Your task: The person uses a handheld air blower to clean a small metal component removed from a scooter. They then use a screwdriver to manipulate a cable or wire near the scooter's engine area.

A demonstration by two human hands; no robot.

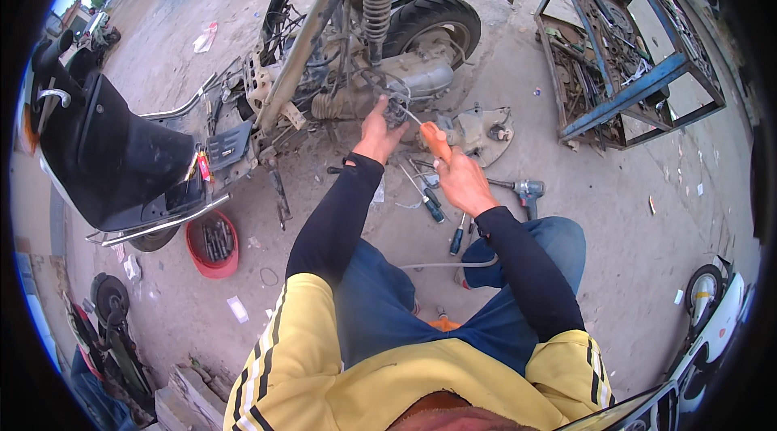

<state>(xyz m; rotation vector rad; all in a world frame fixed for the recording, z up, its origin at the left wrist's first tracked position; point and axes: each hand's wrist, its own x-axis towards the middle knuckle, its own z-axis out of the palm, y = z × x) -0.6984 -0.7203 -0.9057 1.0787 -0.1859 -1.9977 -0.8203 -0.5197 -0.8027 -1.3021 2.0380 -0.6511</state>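
My right hand [465,180] is wrapped round the orange handle of a screwdriver [435,141]. Its shaft runs up and left to a small dark metal part [395,113], which my left hand [377,136] grips beside the engine; which part it is I cannot make out. Just above lies the silvery engine casing [429,75] of a stripped scooter, in front of the rear wheel [441,26]. A removed metal cover [477,133] rests on the ground right of my hands. Whether the screwdriver tip sits in a screw is too small to tell.
Several screwdrivers [433,206] and a power wrench [530,195] lie on the concrete near my knees. A red bowl [212,272] of metal parts stands at the left, below the scooter's front shield [113,131]. A blue-framed metal rack [631,99] full of tools and parts stands at the right.
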